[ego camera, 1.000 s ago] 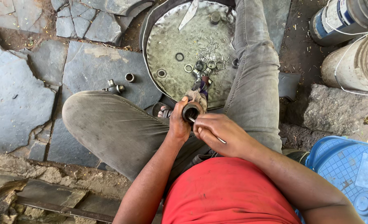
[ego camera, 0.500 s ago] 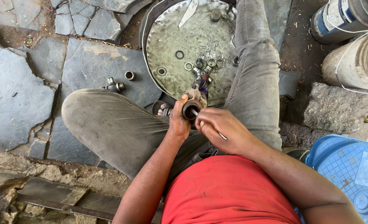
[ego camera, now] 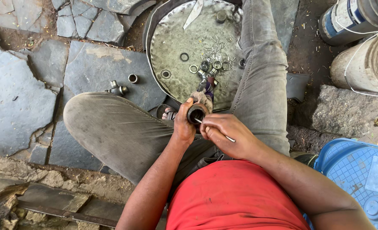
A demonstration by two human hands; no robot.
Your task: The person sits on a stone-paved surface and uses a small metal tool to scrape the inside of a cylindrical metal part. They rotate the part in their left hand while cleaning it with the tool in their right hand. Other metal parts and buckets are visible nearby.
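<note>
I sit on stone paving with my knees apart. My left hand (ego camera: pixel 183 123) grips a dark round metal bearing cup (ego camera: pixel 195 113) wrapped partly in a rag, held above my lap. My right hand (ego camera: pixel 227 135) pinches a thin metal rod (ego camera: pixel 229 138), and its tip reaches into the cup's opening. Just beyond the cup lies a round dented metal tray (ego camera: pixel 172 44) with several rings, washers and thin needle rollers (ego camera: pixel 214 47) scattered on it.
A small metal fitting (ego camera: pixel 118 88) and a short ring (ego camera: pixel 132 78) lie on the slate left of the tray. Two buckets (ego camera: pixel 367 59) stand at the upper right, a rock (ego camera: pixel 338 113) below them. A blue plastic crate (ego camera: pixel 359 179) is at my right side.
My right hand has shifted slightly around the cup with the rod. My left hand keeps the cup in the same place.
</note>
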